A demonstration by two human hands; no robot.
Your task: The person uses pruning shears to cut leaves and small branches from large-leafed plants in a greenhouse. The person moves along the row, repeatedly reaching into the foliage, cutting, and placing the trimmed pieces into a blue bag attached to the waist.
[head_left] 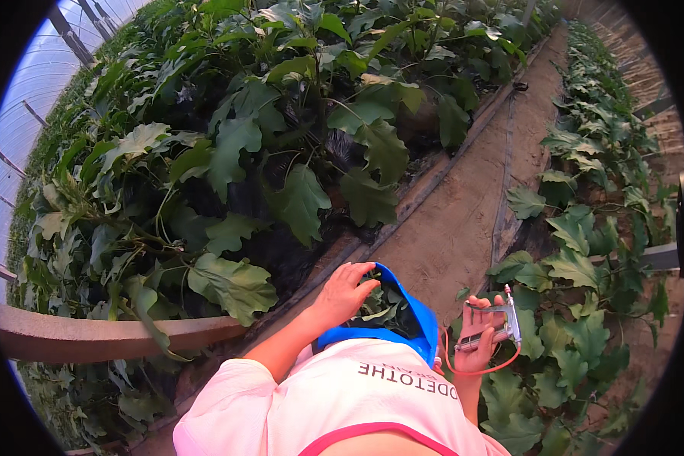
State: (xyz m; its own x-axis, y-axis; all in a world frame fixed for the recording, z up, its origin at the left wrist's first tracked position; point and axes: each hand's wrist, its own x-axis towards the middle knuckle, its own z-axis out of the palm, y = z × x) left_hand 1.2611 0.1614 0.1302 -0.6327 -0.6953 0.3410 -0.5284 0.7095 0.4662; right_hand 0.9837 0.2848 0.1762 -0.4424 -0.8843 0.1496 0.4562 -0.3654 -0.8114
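Observation:
A blue bag (pixel 427 328) hangs open at my waist, with green leaves (pixel 391 310) inside it. My left hand (pixel 340 295) lies over the bag's left side, back up. Its fingers are loosely bent with the thumb apart, the fingertips by the far rim; I see nothing held in it. On the right, my right hand (pixel 475 342) is turned palm up, fingers curled round a metal hand-held applicator (pixel 512 322) with a slim upright barrel and a loop-shaped handle. A thin red tube (pixel 485 372) curves from the applicator back toward the bag.
Large leafy plants (pixel 296 201) crowd the left and far side. Another plant row (pixel 577 266) runs along the right. Between them lies a bare soil path (pixel 463 201) with a thin hose (pixel 501 197). A curved beam (pixel 121 334) crosses at lower left, near clear sheeting (pixel 23 91).

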